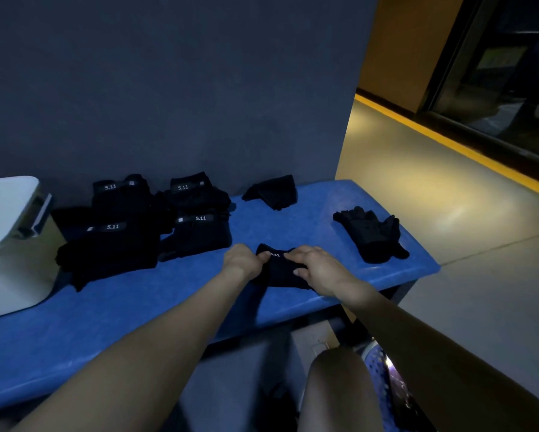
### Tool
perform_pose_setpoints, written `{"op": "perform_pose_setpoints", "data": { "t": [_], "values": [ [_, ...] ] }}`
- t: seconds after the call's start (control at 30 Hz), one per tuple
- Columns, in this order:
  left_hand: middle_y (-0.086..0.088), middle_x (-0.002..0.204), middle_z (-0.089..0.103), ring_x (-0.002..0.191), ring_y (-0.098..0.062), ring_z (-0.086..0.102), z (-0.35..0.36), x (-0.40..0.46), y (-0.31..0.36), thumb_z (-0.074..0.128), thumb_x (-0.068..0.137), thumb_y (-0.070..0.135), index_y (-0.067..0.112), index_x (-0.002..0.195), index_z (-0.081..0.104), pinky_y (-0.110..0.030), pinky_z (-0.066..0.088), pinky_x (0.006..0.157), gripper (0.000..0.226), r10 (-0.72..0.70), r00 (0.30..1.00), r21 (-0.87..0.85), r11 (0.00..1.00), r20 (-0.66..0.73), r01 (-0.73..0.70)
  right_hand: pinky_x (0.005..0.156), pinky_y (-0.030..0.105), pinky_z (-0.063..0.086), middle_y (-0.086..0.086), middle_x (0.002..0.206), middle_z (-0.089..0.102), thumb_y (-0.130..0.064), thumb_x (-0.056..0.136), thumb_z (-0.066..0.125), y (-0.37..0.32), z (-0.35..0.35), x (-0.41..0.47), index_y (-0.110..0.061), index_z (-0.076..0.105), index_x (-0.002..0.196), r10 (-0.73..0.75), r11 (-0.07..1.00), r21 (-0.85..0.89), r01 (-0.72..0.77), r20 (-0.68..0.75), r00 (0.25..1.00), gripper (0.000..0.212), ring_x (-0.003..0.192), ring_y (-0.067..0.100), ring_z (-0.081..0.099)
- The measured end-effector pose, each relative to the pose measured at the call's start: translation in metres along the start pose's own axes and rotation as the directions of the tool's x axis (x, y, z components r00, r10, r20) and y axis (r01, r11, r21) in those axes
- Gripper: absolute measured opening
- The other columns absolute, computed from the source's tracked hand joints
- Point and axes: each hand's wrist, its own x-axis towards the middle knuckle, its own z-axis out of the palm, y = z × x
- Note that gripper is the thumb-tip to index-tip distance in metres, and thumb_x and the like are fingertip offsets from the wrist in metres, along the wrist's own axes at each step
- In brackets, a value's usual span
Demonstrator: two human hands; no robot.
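A black folded sock (280, 271) with white "5.11" lettering lies on the blue bench (137, 307) near its front edge. My left hand (244, 260) grips the sock's left end, fingers curled over the cuff. My right hand (319, 269) holds its right side, with the thumb on top and the fingers round the edge. Part of the sock is hidden under both hands.
Several black folded "5.11" garments (118, 235) are stacked at the back left. A loose black cloth (272, 190) lies at the back, and black gloves (371, 233) at the right end. A white box (9, 238) stands at far left. A grey wall rises behind; my knee (336, 385) shows below.
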Motion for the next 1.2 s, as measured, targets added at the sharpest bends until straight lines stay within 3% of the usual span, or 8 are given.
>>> {"op": "perform_pose_setpoints", "data": {
  "t": [0.1, 0.3, 0.47, 0.6, 0.73, 0.9, 1.07, 1.2],
  "values": [
    [-0.006, 0.068, 0.044, 0.067, -0.02, 0.047, 0.0, -0.001, 0.001, 0.058, 0.089, 0.042, 0.006, 0.076, 0.045, -0.027, 0.035, 0.052, 0.041, -0.076, 0.995, -0.134, 0.988, 0.06, 0.083, 0.11, 0.026, 0.026, -0.004, 0.146, 0.038, -0.014, 0.098, 0.046, -0.001, 0.0, -0.003, -0.019, 0.038, 0.145, 0.012, 1.0, 0.015, -0.012, 0.022, 1.0, 0.047, 0.134, 0.018, 0.032],
    [-0.016, 0.114, 0.061, 0.097, -0.025, 0.059, 0.007, -0.001, -0.006, 0.062, 0.089, 0.03, -0.003, 0.116, 0.052, -0.031, 0.049, 0.082, 0.044, -0.086, 0.99, -0.353, 0.928, 0.112, 0.121, 0.112, 0.027, 0.027, -0.004, 0.146, 0.038, -0.016, 0.099, 0.045, -0.002, 0.001, -0.006, -0.019, 0.038, 0.144, 0.009, 0.998, 0.064, -0.012, 0.037, 0.999, 0.046, 0.134, 0.018, 0.033],
    [-0.018, 0.107, 0.061, 0.09, -0.027, 0.062, 0.002, -0.005, -0.011, 0.06, 0.091, 0.019, -0.005, 0.117, 0.052, -0.033, 0.054, 0.069, 0.037, -0.033, 0.989, -0.588, 0.801, 0.143, 0.112, 0.1, 0.024, 0.037, 0.003, 0.132, 0.051, -0.022, 0.098, 0.048, -0.012, -0.004, -0.005, -0.013, 0.051, 0.134, 0.05, 0.955, 0.295, -0.036, -0.042, 0.998, 0.037, 0.122, 0.019, 0.048],
    [-0.015, 0.087, 0.061, 0.069, -0.021, 0.058, -0.024, -0.011, -0.011, 0.056, 0.093, 0.011, 0.004, 0.085, 0.054, -0.028, 0.051, 0.058, 0.011, 0.056, 0.995, -0.75, 0.661, 0.088, 0.029, 0.081, 0.022, 0.044, 0.004, 0.102, 0.058, -0.028, 0.096, 0.052, -0.034, -0.017, 0.011, -0.009, 0.056, 0.12, 0.219, 0.811, 0.576, -0.104, -0.133, 0.967, 0.031, 0.096, 0.017, 0.056],
    [-0.008, 0.076, 0.059, 0.066, -0.017, 0.058, -0.063, -0.012, -0.013, 0.052, 0.095, 0.01, 0.009, 0.077, 0.052, -0.023, 0.052, 0.049, 0.018, 0.127, 0.992, -0.822, 0.567, 0.025, -0.052, 0.087, 0.042, 0.05, 0.017, 0.107, 0.067, -0.049, 0.09, 0.054, -0.061, -0.03, 0.035, 0.002, 0.057, 0.114, 0.347, 0.549, 0.794, -0.261, 0.068, 0.935, 0.056, 0.089, 0.022, 0.059],
    [-0.007, 0.079, 0.06, 0.067, -0.017, 0.058, -0.111, 0.004, -0.023, 0.053, 0.094, 0.011, 0.012, 0.079, 0.052, -0.028, 0.052, 0.058, 0.016, 0.096, 0.993, -0.849, 0.516, -0.07, -0.109, 0.059, 0.028, 0.054, 0.008, 0.083, 0.068, -0.032, 0.087, 0.066, -0.103, -0.048, 0.067, -0.011, 0.062, 0.084, 0.3, 0.27, 0.921, -0.281, 0.197, 0.933, 0.021, 0.07, 0.019, 0.063],
    [-0.008, 0.077, 0.06, 0.066, -0.019, 0.059, -0.156, 0.028, -0.021, 0.053, 0.094, 0.013, 0.012, 0.078, 0.052, -0.026, 0.051, 0.049, 0.016, 0.095, 0.983, -0.849, 0.495, -0.158, -0.184, 0.067, 0.03, 0.052, 0.013, 0.102, 0.068, -0.027, 0.086, 0.068, -0.137, -0.066, 0.115, -0.009, 0.064, 0.084, 0.318, 0.345, 0.915, -0.21, 0.096, 0.943, 0.018, 0.08, 0.021, 0.062],
    [-0.011, 0.081, 0.062, 0.068, -0.022, 0.061, -0.181, 0.054, -0.01, 0.054, 0.094, 0.013, 0.01, 0.082, 0.053, -0.028, 0.056, 0.051, 0.013, 0.085, 0.977, -0.878, 0.429, -0.197, -0.214, 0.079, 0.038, 0.053, 0.003, 0.128, 0.054, -0.057, 0.078, 0.065, -0.146, -0.087, 0.144, -0.017, 0.05, 0.127, 0.338, 0.41, 0.819, -0.4, 0.271, 0.901, 0.065, 0.095, 0.023, 0.063]
  ]
}}
